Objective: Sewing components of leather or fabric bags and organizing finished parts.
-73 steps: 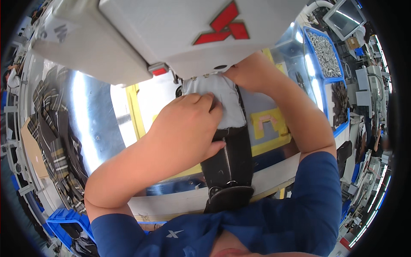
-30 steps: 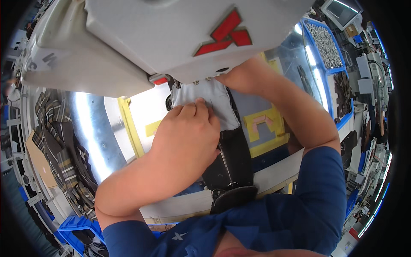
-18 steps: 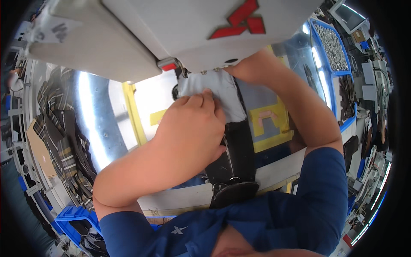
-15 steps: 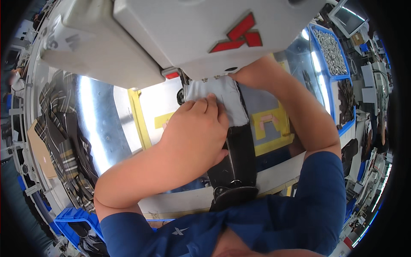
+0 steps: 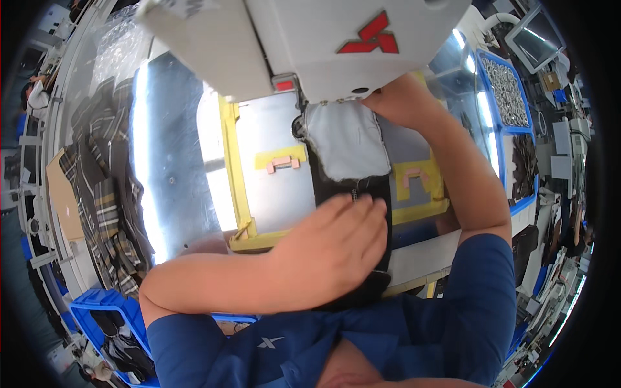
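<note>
A white sewing machine head (image 5: 369, 64) with red markings spans the top. Beneath it a pale grey fabric piece (image 5: 343, 145) with frayed edges lies on a black zippered piece (image 5: 336, 184). My right hand (image 5: 407, 103) has closed fingers at the fabric's upper right corner, beside the needle area, fingertips partly hidden. Lower down, my left hand (image 5: 336, 246) lies palm-down over the black piece, fingers slightly bent and a little apart, thumb out of sight. Yellow-taped plates (image 5: 272, 200) with small pink pieces (image 5: 283, 163) flank the fabric.
Plaid fabric (image 5: 107, 213) is heaped at left, with a blue crate (image 5: 90, 297) of black items below it. At right, blue trays hold metal hardware (image 5: 504, 87) and dark pieces (image 5: 524, 168). Another person (image 5: 35, 97) is at the far left edge.
My left hand has moved off the grey fabric down toward my body, onto the black piece, uncovering the fabric and left plate. My right hand stays at the machine head.
</note>
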{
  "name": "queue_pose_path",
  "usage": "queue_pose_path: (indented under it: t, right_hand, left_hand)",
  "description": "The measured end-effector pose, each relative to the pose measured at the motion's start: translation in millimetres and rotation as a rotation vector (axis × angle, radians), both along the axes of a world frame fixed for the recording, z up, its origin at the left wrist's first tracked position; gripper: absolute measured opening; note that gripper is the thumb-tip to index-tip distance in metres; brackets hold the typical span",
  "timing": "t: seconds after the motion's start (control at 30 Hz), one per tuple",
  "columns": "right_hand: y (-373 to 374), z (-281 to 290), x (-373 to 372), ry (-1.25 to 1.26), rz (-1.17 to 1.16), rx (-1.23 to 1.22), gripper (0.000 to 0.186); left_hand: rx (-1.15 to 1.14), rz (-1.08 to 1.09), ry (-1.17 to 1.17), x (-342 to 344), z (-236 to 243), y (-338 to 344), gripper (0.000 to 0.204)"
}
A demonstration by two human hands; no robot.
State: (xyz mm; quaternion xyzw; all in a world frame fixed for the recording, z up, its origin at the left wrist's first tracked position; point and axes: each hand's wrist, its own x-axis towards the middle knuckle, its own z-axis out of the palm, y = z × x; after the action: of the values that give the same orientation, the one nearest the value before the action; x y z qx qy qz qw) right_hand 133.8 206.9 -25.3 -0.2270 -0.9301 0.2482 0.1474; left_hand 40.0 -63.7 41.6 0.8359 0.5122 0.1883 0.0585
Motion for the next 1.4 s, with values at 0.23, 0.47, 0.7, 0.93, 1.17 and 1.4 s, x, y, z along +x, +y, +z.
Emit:
queue_pose_path:
  t: [0.23, 0.47, 0.7, 0.93, 1.17, 1.4]
  right_hand:
    - [-1.5, -2.6, 5.2, -0.047, -0.032, -0.094, 0.028]
    - [-79.3, 76.5, 44.1, -0.023, 0.035, 0.005, 0.035]
    - [-116.8, 71.5, 105.6, -0.108, -0.089, 0.152, 0.022]
    - [-80.0, 127.1, 226.5, 0.486, -0.371, 0.211, 0.02]
    - [-90.6, 133.9, 320.5, 0.701, -0.277, -0.015, 0.028]
    - [-118.4, 91.0, 274.2, 0.477, -0.532, -0.114, 0.036]
  left_hand:
    - [-0.077, 0.316, -0.176, 20.9, -28.9, -90.9, 0.061]
    - [-0.167, 0.451, -0.191, 52.0, -40.0, -110.8, 0.061]
    - [-0.304, 0.408, -0.395, 78.7, -51.5, -122.0, 0.04]
    - [-0.536, 0.678, -0.625, 3.5, 6.3, -160.6, 0.023]
    - [0.395, 0.676, 0.032, -48.6, 49.7, -172.0, 0.037]
    - [0.145, 1.063, -0.551, -97.2, 7.8, -134.0, 0.05]
